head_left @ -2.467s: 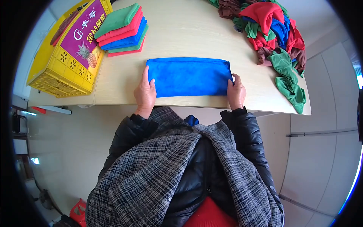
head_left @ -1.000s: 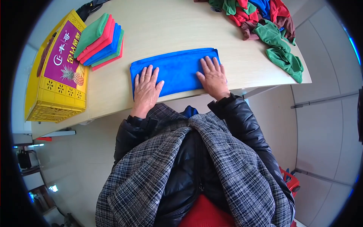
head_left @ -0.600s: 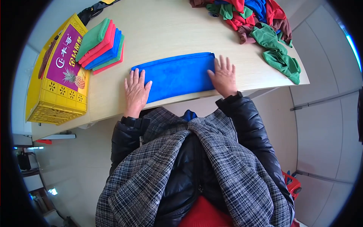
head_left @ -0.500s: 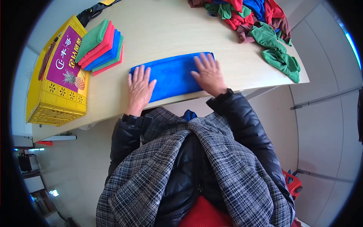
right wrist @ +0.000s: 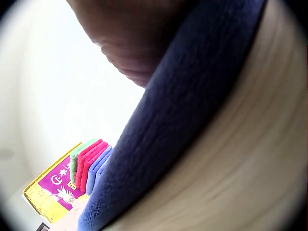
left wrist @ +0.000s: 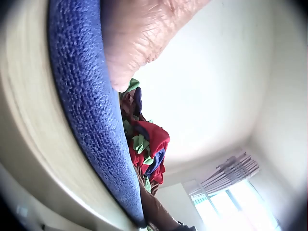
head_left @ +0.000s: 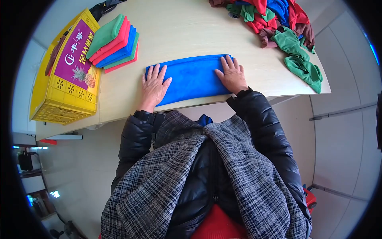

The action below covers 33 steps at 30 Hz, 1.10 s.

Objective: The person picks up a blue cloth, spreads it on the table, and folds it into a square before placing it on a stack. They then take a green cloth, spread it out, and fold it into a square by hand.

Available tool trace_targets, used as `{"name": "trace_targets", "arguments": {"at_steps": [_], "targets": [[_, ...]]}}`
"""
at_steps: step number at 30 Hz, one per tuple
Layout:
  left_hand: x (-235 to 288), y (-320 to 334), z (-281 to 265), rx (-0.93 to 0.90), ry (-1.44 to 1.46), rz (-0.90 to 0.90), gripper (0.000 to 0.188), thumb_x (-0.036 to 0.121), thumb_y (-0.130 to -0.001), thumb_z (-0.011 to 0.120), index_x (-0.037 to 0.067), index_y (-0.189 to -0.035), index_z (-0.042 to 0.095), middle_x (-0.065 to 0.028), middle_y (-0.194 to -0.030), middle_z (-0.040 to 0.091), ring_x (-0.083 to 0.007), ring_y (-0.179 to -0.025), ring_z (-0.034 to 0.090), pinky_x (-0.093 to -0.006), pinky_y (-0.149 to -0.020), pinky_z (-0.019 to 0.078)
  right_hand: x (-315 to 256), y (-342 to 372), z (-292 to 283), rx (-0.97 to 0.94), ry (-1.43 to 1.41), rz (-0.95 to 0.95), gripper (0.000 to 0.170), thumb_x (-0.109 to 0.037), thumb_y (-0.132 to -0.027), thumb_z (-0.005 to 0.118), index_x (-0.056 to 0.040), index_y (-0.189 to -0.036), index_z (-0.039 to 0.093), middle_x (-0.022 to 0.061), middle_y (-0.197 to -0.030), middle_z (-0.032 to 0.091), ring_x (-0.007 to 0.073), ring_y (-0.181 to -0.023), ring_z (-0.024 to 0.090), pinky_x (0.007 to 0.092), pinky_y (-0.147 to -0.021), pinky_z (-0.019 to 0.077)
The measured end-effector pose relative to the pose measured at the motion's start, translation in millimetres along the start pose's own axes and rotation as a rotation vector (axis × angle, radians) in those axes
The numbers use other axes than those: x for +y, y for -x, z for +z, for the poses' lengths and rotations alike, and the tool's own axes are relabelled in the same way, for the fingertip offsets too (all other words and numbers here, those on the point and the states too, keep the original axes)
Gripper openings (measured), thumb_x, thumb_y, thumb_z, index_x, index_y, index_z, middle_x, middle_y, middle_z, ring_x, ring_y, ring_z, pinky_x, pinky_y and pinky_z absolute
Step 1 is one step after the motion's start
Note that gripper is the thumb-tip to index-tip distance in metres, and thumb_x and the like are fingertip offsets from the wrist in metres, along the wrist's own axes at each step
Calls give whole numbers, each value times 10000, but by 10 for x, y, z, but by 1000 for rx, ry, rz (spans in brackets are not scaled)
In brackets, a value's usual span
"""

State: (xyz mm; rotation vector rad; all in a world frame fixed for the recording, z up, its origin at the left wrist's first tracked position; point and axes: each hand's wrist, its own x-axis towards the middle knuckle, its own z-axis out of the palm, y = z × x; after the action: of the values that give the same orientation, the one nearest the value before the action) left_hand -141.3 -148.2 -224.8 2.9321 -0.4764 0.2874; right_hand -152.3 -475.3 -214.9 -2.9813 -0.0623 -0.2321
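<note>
Table (head_left: 179,38): pale wood-grained top, reaching away from the wearer.
Floor (head_left: 91,159): light, smooth, faintly glossy.
Right side: large pale panels (head_left: 338,147) split by dark seams; cupboard or wall, cannot tell.
Left edge: shelf-like furniture (head_left: 32,184), dark and white, details too small.
Window (left wrist: 245,207): glare-bright, lower right of left-wrist view; gathered striped curtain (left wrist: 231,173) above.
Wall (left wrist: 291,139): off-white, plain.

Left hand (head_left: 154,89) palm down, right hand (head_left: 233,77) palm down, fingers (head_left: 155,71) lightly spread, arms (head_left: 132,137) out in front
</note>
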Motion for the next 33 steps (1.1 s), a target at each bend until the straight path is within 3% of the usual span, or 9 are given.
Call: {"name": "trace_targets", "arguments": {"at_steps": [5,8,9,11,16,23,27,33], "targets": [[47,9,-68,32,-91,-19,633,506,-1021,428,156,-1545,368,-109,-1611,326,-319,-1500,253,-557,-1203,176,-8,83,-106,0,110,95,678,-533,-1010,437,-127,-1547,354,151,-1607,321,378,-1493,260,567,-1190,214],[227,5,-159,42,-210,-9,638,500,-1021,429,128,-1536,380,-113,-1606,335,-312,-1495,266,-550,-1204,181,-344,132,-189,76,105,-112,662,-514,-1012,441,-129,-1543,361,138,-1602,334,370,-1491,269,569,-1190,215],[344,-43,-188,37,-156,58,638,497,-1022,428,118,-1532,385,-114,-1604,338,-309,-1492,273,-550,-1204,178,-477,117,-143,70,102,-114,662,-514,-1012,441,-129,-1543,361,138,-1602,334,370,-1491,269,569,-1190,215],[505,-137,-234,33,-48,188,638,491,-1023,425,96,-1524,394,-115,-1601,345,-302,-1486,287,-551,-1204,173,-716,44,-64,23,-37,-295,646,-496,-1010,450,-139,-1542,367,121,-1600,345,367,-1491,272,570,-1194,209],[463,-316,122,48,82,209,610,505,-1021,430,128,-1500,440,-125,-1568,392,-305,-1470,317,-569,-1198,172,-743,-171,125,-37,-22,-356,648,-501,-1007,456,-151,-1545,365,110,-1603,345,360,-1494,268,568,-1198,202],[206,-216,2,-12,14,76,604,514,-1024,414,178,-1527,403,-90,-1588,367,-305,-1476,300,-545,-1200,182,-221,-206,24,-79,25,-196,675,-545,-1010,428,-159,-1556,342,112,-1615,321,362,-1499,256,549,-1201,207],[52,-171,-2,12,-8,14,615,522,-1021,415,173,-1527,400,-91,-1590,362,-311,-1475,300,-552,-1198,181,1,-177,-19,-113,-15,-81,704,-601,-1006,379,-176,-1566,335,100,-1627,300,345,-1519,211,537,-1218,171],[-70,-29,-100,47,-20,-67,608,498,-1017,445,149,-1514,413,-104,-1580,374,-315,-1471,305,-555,-1195,184,200,10,-68,-42,62,11,703,-578,-1004,408,-157,-1563,336,119,-1626,296,359,-1508,232,559,-1205,193]]}}
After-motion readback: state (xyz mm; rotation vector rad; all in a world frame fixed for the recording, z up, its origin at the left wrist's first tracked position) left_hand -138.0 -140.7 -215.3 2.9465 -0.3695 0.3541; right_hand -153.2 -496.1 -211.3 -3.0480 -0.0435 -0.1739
